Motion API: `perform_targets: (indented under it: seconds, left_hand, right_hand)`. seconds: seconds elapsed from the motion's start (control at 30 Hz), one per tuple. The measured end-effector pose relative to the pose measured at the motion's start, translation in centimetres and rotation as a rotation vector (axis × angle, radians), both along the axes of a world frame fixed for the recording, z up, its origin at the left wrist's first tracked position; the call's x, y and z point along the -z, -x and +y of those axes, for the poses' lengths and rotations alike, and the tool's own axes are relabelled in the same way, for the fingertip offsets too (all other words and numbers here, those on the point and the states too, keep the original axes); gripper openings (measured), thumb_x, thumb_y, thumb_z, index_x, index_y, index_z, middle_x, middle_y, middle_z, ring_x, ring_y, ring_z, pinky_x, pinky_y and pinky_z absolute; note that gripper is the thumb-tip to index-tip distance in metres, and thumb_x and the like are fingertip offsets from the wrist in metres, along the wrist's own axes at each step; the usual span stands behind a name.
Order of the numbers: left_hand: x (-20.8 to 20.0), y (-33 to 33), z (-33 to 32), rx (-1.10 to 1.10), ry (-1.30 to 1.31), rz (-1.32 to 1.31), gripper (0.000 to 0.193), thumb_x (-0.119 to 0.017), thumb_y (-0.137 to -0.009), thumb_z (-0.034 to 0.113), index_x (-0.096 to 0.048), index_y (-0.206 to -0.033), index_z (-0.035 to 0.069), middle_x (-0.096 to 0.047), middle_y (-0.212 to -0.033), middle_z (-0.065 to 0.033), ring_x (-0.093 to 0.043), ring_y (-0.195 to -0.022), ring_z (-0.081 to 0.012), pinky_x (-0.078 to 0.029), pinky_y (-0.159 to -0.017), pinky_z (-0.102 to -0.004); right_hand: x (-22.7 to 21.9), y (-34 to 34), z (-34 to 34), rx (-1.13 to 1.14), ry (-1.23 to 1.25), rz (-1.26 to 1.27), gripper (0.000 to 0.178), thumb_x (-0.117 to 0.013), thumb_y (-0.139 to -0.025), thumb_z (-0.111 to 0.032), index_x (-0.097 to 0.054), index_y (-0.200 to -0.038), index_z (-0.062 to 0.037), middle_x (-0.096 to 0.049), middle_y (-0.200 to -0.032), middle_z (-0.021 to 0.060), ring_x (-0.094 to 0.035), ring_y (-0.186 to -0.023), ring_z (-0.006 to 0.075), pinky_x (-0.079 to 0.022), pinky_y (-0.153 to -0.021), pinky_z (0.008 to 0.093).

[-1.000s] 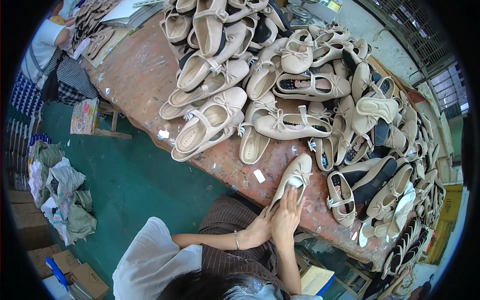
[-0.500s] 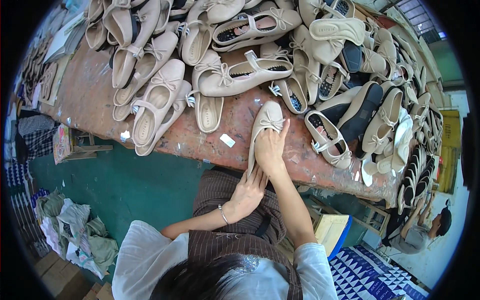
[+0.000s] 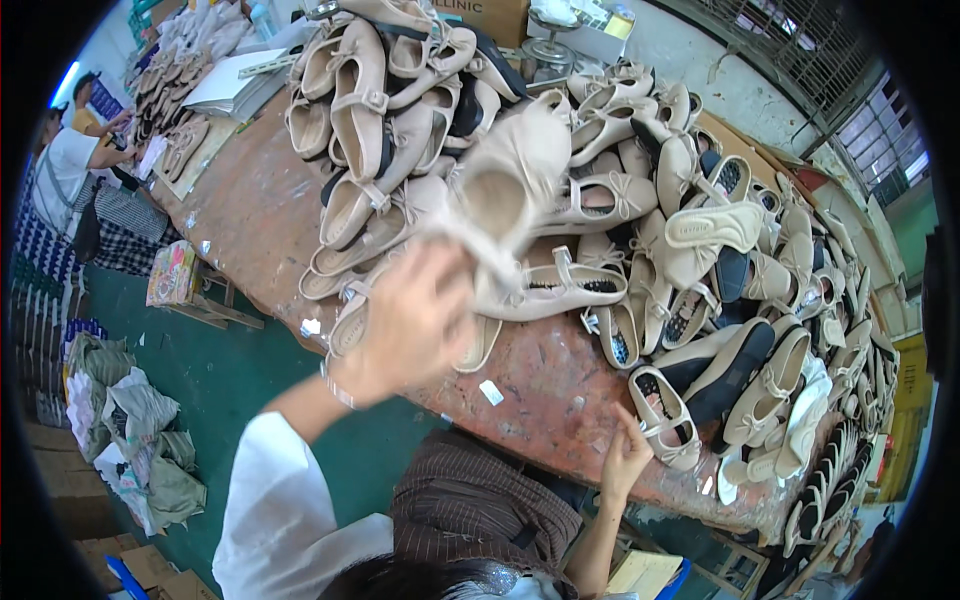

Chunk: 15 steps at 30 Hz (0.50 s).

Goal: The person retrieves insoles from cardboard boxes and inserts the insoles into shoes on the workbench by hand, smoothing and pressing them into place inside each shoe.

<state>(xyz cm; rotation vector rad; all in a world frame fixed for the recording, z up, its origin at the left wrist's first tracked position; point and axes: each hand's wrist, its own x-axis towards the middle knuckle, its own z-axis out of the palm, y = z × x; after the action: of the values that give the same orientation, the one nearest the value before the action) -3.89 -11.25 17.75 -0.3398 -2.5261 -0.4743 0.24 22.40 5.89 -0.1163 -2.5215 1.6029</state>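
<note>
Raised over the workbench, my left hand (image 3: 415,315) is closed on a beige flat shoe (image 3: 535,150) by its heel end; both are smeared by motion. The shoe's open top faces me and its toe points away, over the heaped shoes. Lower right, by the bench's front edge, my right hand (image 3: 627,455) has its fingers apart and nothing visible in them. Right beside it lies a beige strap shoe (image 3: 665,425) with a patterned lining; I cannot tell whether the fingertips touch it. Part of the pile is hidden behind my left hand and its shoe.
Beige shoes (image 3: 360,95) pile up across the reddish, worn bench (image 3: 550,385). A small white paper piece (image 3: 491,392) lies near its front edge. Cloth bundles (image 3: 140,430) sit on the green floor at left. Other people (image 3: 75,180) stand at far left.
My left hand has lifted up and away, now carrying a shoe over the pile. My right hand has come out of the shoe and moved right. The view has turned leftward.
</note>
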Motion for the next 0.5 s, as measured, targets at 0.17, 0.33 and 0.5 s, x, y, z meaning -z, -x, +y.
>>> perform_targets:
  seconds: [0.17,0.33,0.5]
  left_hand:
    - [0.6,14.6,-3.6,-0.507,0.59,-0.034,0.081,-0.065,-0.079,0.014,-0.032,-0.153,0.014,-0.046,-0.137,-0.0201,-0.043,-0.131,-0.0352,-0.007,-0.114,-0.069]
    - [4.9,19.6,-8.8,-0.55,0.589,-0.025,0.084,-0.067,-0.082,0.017,-0.028,-0.155,0.033,-0.039,-0.15,-0.0187,-0.052,-0.123,-0.0261,-0.005,-0.111,-0.0735]
    - [5.6,19.4,-15.3,-0.663,0.61,-0.131,0.079,-0.059,-0.087,0.01,-0.029,-0.154,0.038,-0.05,-0.142,-0.0112,-0.058,-0.119,-0.0234,-0.007,-0.11,-0.0759]
  right_hand:
    - [3.1,-0.1,-3.6,-0.234,-0.154,-0.007,0.035,-0.056,-0.08,0.009,-0.074,-0.108,-0.0047,-0.072,-0.099,0.0183,-0.069,-0.095,0.0318,-0.053,-0.088,0.0396]
    - [3.1,0.0,-6.2,-0.359,-0.194,0.02,0.034,-0.056,-0.08,0.01,-0.073,-0.106,-0.0026,-0.072,-0.102,0.0182,-0.069,-0.097,0.0338,-0.052,-0.09,0.0406]
    - [2.6,2.3,-4.5,-0.366,-0.301,-0.065,0.033,-0.055,-0.079,0.011,-0.073,-0.103,-0.0007,-0.072,-0.099,0.0186,-0.07,-0.093,0.0339,-0.054,-0.085,0.0393]
